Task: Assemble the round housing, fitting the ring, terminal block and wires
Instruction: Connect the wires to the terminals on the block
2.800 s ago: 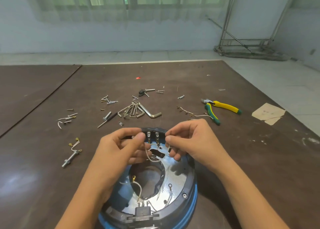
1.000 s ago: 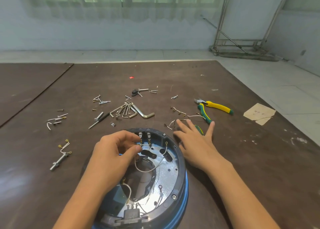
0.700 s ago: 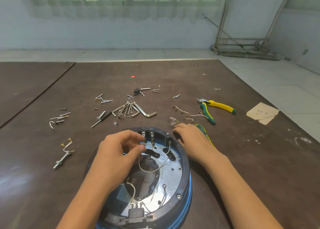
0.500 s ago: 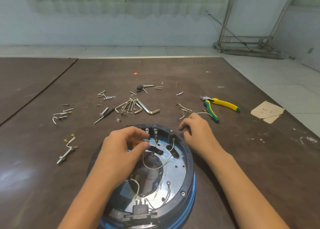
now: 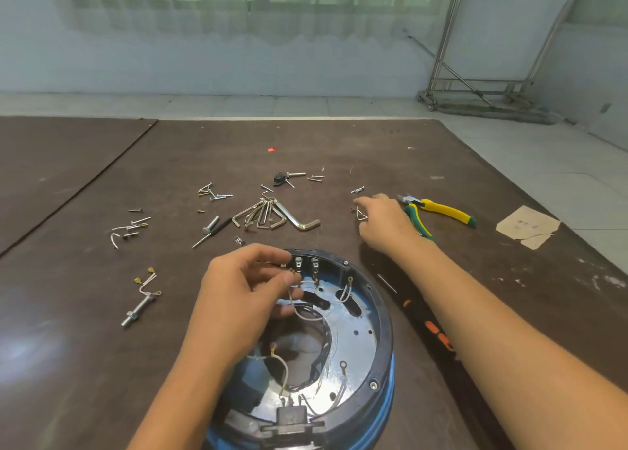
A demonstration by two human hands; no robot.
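Round housing [image 5: 383, 317] sits lower centre on the brown table [image 5: 102, 347], open side up, with the black terminal block [image 5: 291, 418] at its bottom rim. Left hand [image 5: 244, 290] is over the housing's upper left, pinching the end of a white wire [image 5: 296, 310] beside 2 metal terminals [image 5: 314, 265]. Right hand [image 5: 385, 223] is well apart at centre right, fingers curled at a small bent wire piece [image 5: 362, 216]; can't tell if it grips it. Yellow-green pliers [image 5: 441, 209] are just right of it. Hex keys [image 5: 272, 215] are at centre.
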